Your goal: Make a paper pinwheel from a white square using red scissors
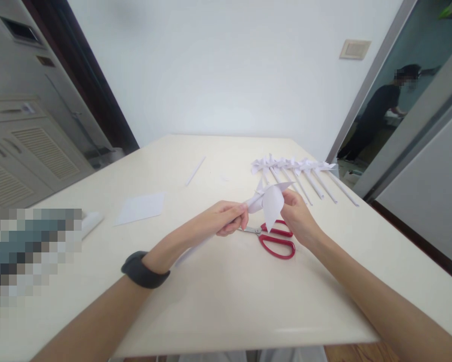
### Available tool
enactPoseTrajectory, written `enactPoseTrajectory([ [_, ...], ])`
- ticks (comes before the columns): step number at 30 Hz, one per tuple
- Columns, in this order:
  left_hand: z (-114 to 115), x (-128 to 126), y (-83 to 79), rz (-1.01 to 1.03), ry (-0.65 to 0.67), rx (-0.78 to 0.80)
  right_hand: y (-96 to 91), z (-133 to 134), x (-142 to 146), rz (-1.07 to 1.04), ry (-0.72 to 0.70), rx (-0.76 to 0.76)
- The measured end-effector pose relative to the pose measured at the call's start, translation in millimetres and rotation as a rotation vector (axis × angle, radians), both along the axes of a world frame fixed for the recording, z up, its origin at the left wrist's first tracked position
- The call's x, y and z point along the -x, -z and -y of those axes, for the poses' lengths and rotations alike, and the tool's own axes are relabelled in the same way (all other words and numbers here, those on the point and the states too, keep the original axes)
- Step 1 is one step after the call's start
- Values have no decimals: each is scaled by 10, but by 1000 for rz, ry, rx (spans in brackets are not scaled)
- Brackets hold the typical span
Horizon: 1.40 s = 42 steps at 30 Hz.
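My left hand (pixel 226 219) is closed round a rolled white paper stick (pixel 195 246) that runs back toward my wrist. At the stick's tip sits a folded white paper pinwheel head (pixel 271 201). My right hand (pixel 298 217) pinches the pinwheel head from the right side, fingers closed on the paper. Both hands hover just above the cream table (pixel 229 301). Red-handled scissors (pixel 276 240) lie on the table directly under my hands.
A row of several finished paper pinwheels (pixel 301 173) lies at the back right. A white paper sheet (pixel 141 208) and a loose paper stick (pixel 195 171) lie to the left. A person in dark clothes (pixel 376 115) stands beyond the doorway.
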State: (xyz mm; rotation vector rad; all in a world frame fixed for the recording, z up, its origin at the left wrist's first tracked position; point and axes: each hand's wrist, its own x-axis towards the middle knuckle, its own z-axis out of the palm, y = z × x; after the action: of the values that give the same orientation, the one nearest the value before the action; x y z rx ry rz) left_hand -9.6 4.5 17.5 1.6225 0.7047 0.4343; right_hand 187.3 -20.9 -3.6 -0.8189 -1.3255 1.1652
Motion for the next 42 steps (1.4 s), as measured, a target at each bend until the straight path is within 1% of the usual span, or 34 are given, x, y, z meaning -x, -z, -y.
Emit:
enactPoseTrajectory([
  [4,-5,-4,11,12,-30,35,23,-32,-9,26,48,-31],
  [9,1,8,8,87,-4,80,64,-77,-32,75,78,-27],
  [15,-3,4,24,61,21,109,45,-58,-34,75,46,-47],
  [21,-9,1,39,11,76,91,45,-49,-33,94,73,-51],
  [28,24,-34,28,9,30,85,26,-47,-19,72,52,-61],
  [32,-19,-47,101,-7,-6,17,8,-25,-22,103,81,-96],
  [37,-83,-25,213,-44,-89,-47,-38,12,-33,229,144,-164],
  [39,-78,-24,209,-42,-94,-43,-55,25,-33,302,171,-208],
  [42,-48,-38,158,-20,-101,-3,-71,35,-24,389,203,-285],
])
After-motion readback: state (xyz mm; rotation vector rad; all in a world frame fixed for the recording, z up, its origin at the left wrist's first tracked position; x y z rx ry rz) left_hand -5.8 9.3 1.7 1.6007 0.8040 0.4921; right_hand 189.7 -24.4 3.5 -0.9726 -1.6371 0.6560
